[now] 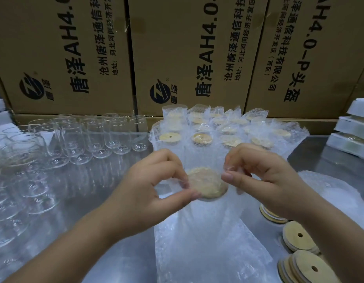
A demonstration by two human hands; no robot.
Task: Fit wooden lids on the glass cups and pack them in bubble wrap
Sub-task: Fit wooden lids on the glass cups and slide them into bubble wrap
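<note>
Our left grip (148,186) and right grip (264,180) each pinched the open edge of the bubble wrap bag (197,242), thumb against forefinger, on opposite sides of its mouth. The glass cup, dim behind the film, stood upright inside the bag, between the two grips and just below them, its long axis vertical. Its wooden lid (206,183) showed through the film, seated already as far as we could judge. Both grips were equally near to it. The next move, we judged, was to fold the mouth inward over the lid. To the left of the grips stood bare cups (95,135), beyond them packed ones (217,131), and to the right loose lids (299,240) on the table (311,152).
</note>
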